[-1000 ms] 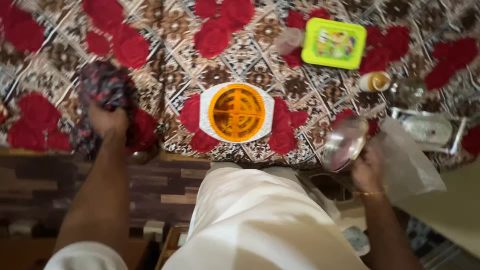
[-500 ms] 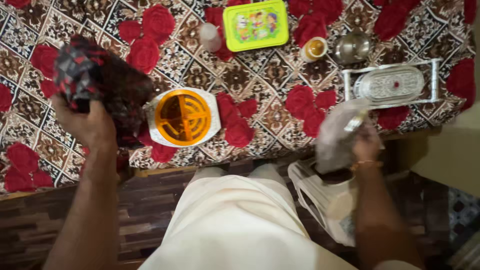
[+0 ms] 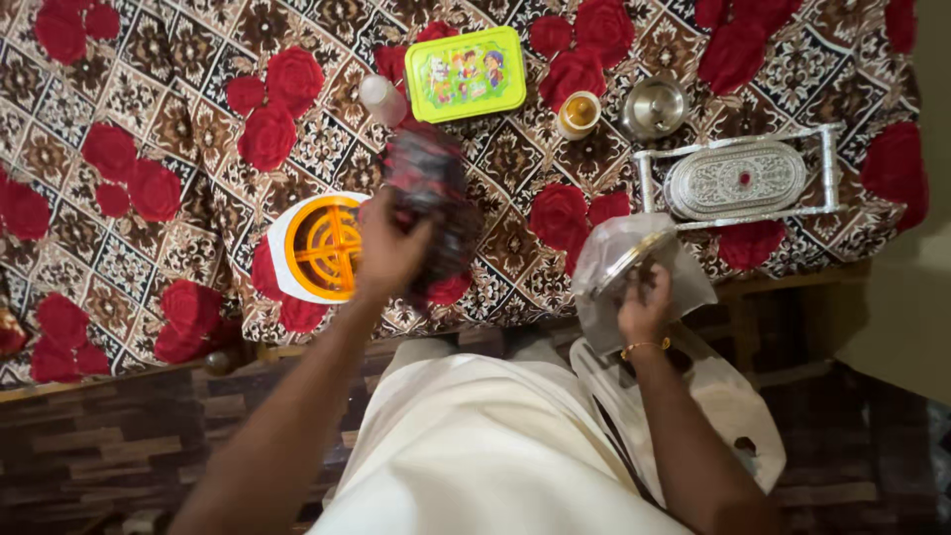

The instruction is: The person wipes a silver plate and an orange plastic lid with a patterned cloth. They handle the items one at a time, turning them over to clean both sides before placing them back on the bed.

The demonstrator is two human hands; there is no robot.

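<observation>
The left hand (image 3: 388, 253) grips a dark red-patterned cloth (image 3: 428, 198), bunched and lifted off the bedspread (image 3: 149, 119). The right hand (image 3: 644, 307) closes on a plastic-wrapped steel plate (image 3: 634, 260), tilted over a white bag (image 3: 713, 406).

One green lunchbox (image 3: 466, 74); one orange-and-white divided dish (image 3: 315, 248); one ornate silver tray (image 3: 735, 179); one steel bowl (image 3: 655, 107); one small yellow-lidded jar (image 3: 579, 114); one dark patterned cloth (image 3: 429, 188); two clear plastic bags (image 3: 609, 260), (image 3: 728, 406).

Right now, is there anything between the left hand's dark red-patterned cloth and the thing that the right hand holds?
Nothing visible. The left hand grips the dark red-patterned cloth, raised above the rose-printed tablecloth. The right hand holds a round metal plate in clear plastic. Between them shows only flat tablecloth.
</observation>
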